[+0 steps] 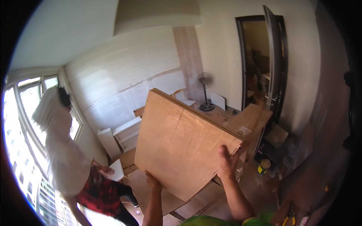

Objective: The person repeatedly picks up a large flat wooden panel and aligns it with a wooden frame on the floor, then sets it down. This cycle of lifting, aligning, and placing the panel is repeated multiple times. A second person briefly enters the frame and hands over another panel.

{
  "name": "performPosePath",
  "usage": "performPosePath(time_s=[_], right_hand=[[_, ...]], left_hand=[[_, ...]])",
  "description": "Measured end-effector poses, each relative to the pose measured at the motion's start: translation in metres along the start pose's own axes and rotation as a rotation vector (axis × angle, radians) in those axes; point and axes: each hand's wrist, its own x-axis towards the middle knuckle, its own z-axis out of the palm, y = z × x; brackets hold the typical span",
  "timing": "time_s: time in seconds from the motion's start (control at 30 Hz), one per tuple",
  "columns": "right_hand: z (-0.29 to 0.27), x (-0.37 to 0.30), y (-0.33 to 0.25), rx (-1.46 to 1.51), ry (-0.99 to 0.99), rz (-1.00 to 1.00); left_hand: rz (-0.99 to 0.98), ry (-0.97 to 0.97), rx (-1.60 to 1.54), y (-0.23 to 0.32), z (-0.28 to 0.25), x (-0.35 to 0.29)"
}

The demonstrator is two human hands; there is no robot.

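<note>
A large, square light-brown wooden panel (181, 143) is held up tilted in front of me, with its broad face toward me. Along its upper right side the edge looks thick and layered; whether it is one piece or several boards together I cannot tell. My left hand (152, 180) grips the lower left edge. At the right corner my right hand (227, 164) is closed round the edge, thumb on the face. The fingers behind the panel are hidden.
To the left stands a person in a white hooded top (58, 139) beside bright windows. Behind the panel are white cabinet pieces (126, 132) and a standing fan (204, 84). A dark door (272, 56) stands ajar. Pliers (289, 216) and a yellow can (264, 166) lie right.
</note>
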Motion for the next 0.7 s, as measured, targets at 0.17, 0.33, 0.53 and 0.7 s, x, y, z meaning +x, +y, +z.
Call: performPosePath(time_s=[0.17,0.33,0.53,0.7], right_hand=[[0.007,0.008,-0.002,-0.013,-0.068,0.035],[-0.004,0.025,0.008,0.006,-0.139,0.027],[-0.031,0.048,0.022,-0.028,-0.115,0.218],[-0.038,0.081,0.006,-0.145,-0.104,0.241]], left_hand=[[-0.045,-0.035,-0.234,0.001,-0.004,-0.011],[-0.125,-0.201,-0.56,0.023,-0.02,-0.005],[-0.027,-0.21,-0.416,0.084,-0.05,0.02],[0.301,-0.548,0.591,0.144,-0.065,0.034]])
